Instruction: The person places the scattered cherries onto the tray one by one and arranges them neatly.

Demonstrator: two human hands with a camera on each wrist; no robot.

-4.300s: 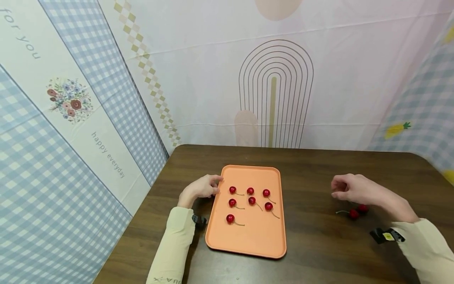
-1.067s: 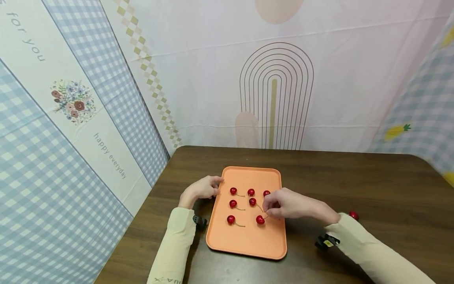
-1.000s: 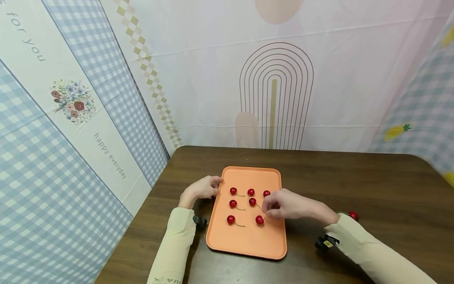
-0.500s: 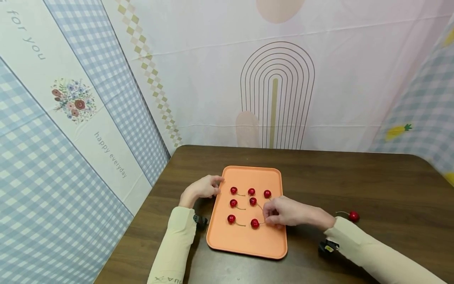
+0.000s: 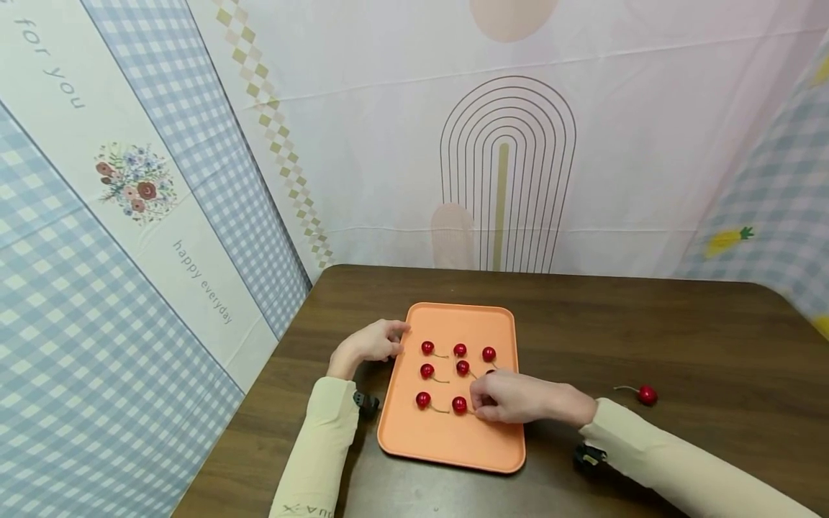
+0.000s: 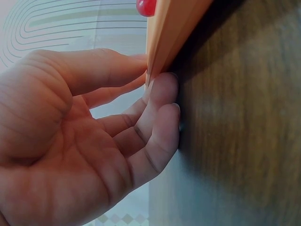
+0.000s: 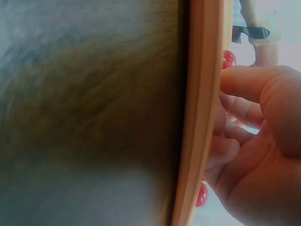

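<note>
An orange tray (image 5: 447, 450) lies on the table, with several red cherries (image 5: 427, 371) on it in rough rows. My left hand (image 5: 373, 341) holds the tray's left rim; in the left wrist view the thumb (image 6: 108, 68) meets the rim, fingers curled at its side. Over the tray's right part, my right hand (image 5: 518, 398) pinches the stem of a cherry (image 5: 459, 405) in the nearest row. Another cherry (image 5: 490, 373) is partly hidden behind this hand. In the right wrist view, the right hand (image 7: 263, 127) appears beyond the tray's edge (image 7: 202, 94).
A single cherry (image 5: 647, 394) with its stem pointing left lies on the dark wooden table (image 5: 699, 338), right of the tray. Behind the table hangs a patterned cloth (image 5: 388, 165). Both wrists wear small black cameras.
My right hand has brought a cherry from the table's right side to the tray, then shifted it left into the nearest row. One of two cherries remains at right. The left hand stays put.
</note>
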